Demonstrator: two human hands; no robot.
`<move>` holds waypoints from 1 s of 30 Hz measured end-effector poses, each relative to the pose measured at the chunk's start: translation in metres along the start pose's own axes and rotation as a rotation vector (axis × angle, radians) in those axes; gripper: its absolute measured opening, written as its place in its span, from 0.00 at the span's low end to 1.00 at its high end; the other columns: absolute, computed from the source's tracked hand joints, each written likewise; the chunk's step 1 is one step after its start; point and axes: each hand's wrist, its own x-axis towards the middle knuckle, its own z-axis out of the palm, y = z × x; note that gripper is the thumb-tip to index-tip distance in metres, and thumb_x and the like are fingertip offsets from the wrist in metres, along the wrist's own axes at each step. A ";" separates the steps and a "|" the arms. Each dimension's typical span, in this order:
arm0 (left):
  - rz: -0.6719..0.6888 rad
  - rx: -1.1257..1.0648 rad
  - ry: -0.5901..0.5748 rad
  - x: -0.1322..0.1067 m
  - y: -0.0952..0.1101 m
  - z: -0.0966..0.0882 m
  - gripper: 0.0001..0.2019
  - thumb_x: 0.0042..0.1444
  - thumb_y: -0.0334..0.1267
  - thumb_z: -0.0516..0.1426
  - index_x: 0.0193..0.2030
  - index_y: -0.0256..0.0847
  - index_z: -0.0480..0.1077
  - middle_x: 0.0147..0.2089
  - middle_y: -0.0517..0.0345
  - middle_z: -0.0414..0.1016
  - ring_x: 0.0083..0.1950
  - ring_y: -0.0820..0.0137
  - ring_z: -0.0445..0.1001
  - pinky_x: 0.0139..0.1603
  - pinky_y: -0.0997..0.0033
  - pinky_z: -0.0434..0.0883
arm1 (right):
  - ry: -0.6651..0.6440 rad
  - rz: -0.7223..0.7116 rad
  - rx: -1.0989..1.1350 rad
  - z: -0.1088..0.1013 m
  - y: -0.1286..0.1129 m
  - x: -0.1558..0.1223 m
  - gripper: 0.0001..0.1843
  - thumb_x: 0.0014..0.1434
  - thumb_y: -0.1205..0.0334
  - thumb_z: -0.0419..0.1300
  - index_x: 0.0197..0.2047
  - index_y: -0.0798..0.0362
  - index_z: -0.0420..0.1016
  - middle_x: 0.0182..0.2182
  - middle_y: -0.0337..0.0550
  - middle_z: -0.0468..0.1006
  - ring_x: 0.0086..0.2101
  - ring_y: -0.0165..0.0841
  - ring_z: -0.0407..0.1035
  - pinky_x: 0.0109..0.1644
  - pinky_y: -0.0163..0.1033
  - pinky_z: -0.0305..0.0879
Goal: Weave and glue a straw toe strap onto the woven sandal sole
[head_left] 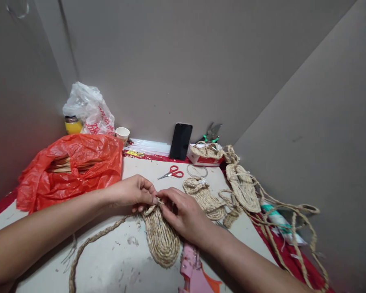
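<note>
A woven straw slipper (163,240) lies sole-shaped on the pale board, its upper end between my two hands. My left hand (137,192) is closed, thumb and fingers pinching the slipper's straw strap at that end. From the other side, my right hand (183,209) pinches the same spot with thumb and forefinger. The exact strand between the fingertips is hidden. A braided straw cord (94,236) runs from under my left hand down to the front edge. Just below my right hand lies a pink glue gun (190,268).
Red-handled scissors (172,173), a phone (181,141) and a second straw slipper (203,195) are beyond my hands. A red plastic bag (106,162) of dry straw stands left, near a paper cup (122,134). Another straw sole (242,187) and loose cords (294,228) lie right, beside the wall.
</note>
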 end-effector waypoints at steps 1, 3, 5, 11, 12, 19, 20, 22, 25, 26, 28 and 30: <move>-0.004 0.016 -0.006 -0.001 0.000 0.000 0.09 0.47 0.40 0.63 0.28 0.37 0.70 0.16 0.65 0.68 0.15 0.79 0.61 0.15 0.80 0.58 | -0.001 -0.006 0.004 0.000 0.000 -0.001 0.14 0.57 0.73 0.54 0.45 0.52 0.70 0.34 0.44 0.75 0.34 0.34 0.68 0.38 0.38 0.63; -0.012 0.032 -0.013 -0.002 0.001 0.001 0.08 0.47 0.40 0.63 0.27 0.37 0.71 0.15 0.65 0.68 0.14 0.80 0.60 0.15 0.80 0.57 | -0.002 -0.015 0.012 0.000 -0.001 -0.003 0.13 0.58 0.73 0.54 0.45 0.53 0.71 0.34 0.44 0.75 0.34 0.34 0.68 0.39 0.38 0.63; -0.008 0.036 -0.001 -0.003 0.002 0.001 0.08 0.47 0.39 0.63 0.26 0.37 0.71 0.15 0.66 0.67 0.14 0.80 0.60 0.15 0.80 0.56 | 0.002 -0.013 0.022 -0.002 -0.002 -0.003 0.12 0.58 0.72 0.54 0.44 0.52 0.72 0.34 0.44 0.76 0.34 0.34 0.69 0.39 0.38 0.64; 0.084 -0.060 0.200 -0.003 0.006 0.002 0.08 0.48 0.38 0.63 0.25 0.36 0.71 0.14 0.66 0.66 0.14 0.80 0.59 0.16 0.79 0.56 | 0.148 0.100 0.065 -0.026 -0.013 -0.003 0.12 0.59 0.66 0.55 0.47 0.53 0.71 0.38 0.47 0.78 0.31 0.33 0.71 0.36 0.39 0.67; 0.107 -0.070 0.237 -0.003 0.007 0.001 0.08 0.49 0.38 0.63 0.25 0.37 0.70 0.14 0.66 0.65 0.14 0.80 0.59 0.16 0.79 0.56 | 0.186 0.152 0.090 -0.031 -0.014 -0.005 0.11 0.59 0.64 0.55 0.46 0.53 0.71 0.38 0.47 0.78 0.31 0.33 0.71 0.35 0.39 0.67; 0.339 -0.142 0.419 -0.018 0.022 0.002 0.10 0.50 0.41 0.62 0.27 0.38 0.68 0.18 0.67 0.66 0.18 0.80 0.63 0.19 0.79 0.62 | 0.324 0.411 0.198 -0.049 -0.026 -0.015 0.13 0.56 0.56 0.59 0.41 0.55 0.75 0.38 0.51 0.79 0.34 0.39 0.71 0.36 0.43 0.66; 0.371 -0.148 0.422 -0.024 0.026 0.004 0.10 0.50 0.42 0.62 0.27 0.38 0.68 0.19 0.66 0.66 0.18 0.79 0.63 0.20 0.79 0.62 | 0.321 0.432 0.229 -0.048 -0.029 -0.014 0.15 0.55 0.55 0.60 0.43 0.55 0.75 0.40 0.52 0.79 0.36 0.41 0.71 0.37 0.44 0.66; 0.421 -0.159 0.412 -0.035 0.035 0.009 0.11 0.49 0.43 0.62 0.28 0.37 0.68 0.19 0.66 0.66 0.18 0.80 0.63 0.20 0.79 0.63 | 0.278 0.452 0.329 -0.048 -0.036 -0.011 0.19 0.54 0.54 0.62 0.47 0.55 0.75 0.42 0.52 0.79 0.38 0.41 0.72 0.39 0.43 0.67; 0.456 -0.164 0.367 -0.053 0.046 0.017 0.13 0.46 0.44 0.64 0.28 0.36 0.69 0.19 0.66 0.66 0.18 0.80 0.62 0.20 0.78 0.63 | 0.151 0.451 0.520 -0.049 -0.050 -0.007 0.17 0.54 0.51 0.62 0.41 0.56 0.78 0.33 0.48 0.80 0.31 0.36 0.71 0.33 0.38 0.66; 0.460 -0.153 0.345 -0.059 0.048 0.019 0.13 0.46 0.45 0.64 0.28 0.36 0.69 0.19 0.66 0.66 0.18 0.80 0.62 0.20 0.78 0.63 | 0.118 0.450 0.574 -0.050 -0.054 -0.007 0.17 0.54 0.50 0.62 0.37 0.56 0.78 0.30 0.45 0.79 0.28 0.34 0.70 0.31 0.37 0.64; 0.463 -0.115 0.296 -0.067 0.052 0.021 0.15 0.45 0.46 0.64 0.27 0.35 0.70 0.19 0.66 0.66 0.17 0.80 0.62 0.19 0.78 0.63 | 0.089 0.447 0.652 -0.053 -0.061 -0.009 0.17 0.54 0.49 0.62 0.34 0.57 0.77 0.25 0.42 0.77 0.25 0.30 0.66 0.29 0.35 0.61; 0.459 -0.081 0.251 -0.072 0.053 0.022 0.15 0.45 0.46 0.64 0.27 0.35 0.70 0.19 0.65 0.67 0.17 0.80 0.62 0.19 0.78 0.63 | 0.089 0.439 0.694 -0.055 -0.065 -0.013 0.17 0.53 0.49 0.64 0.33 0.57 0.77 0.25 0.40 0.75 0.25 0.29 0.64 0.30 0.33 0.59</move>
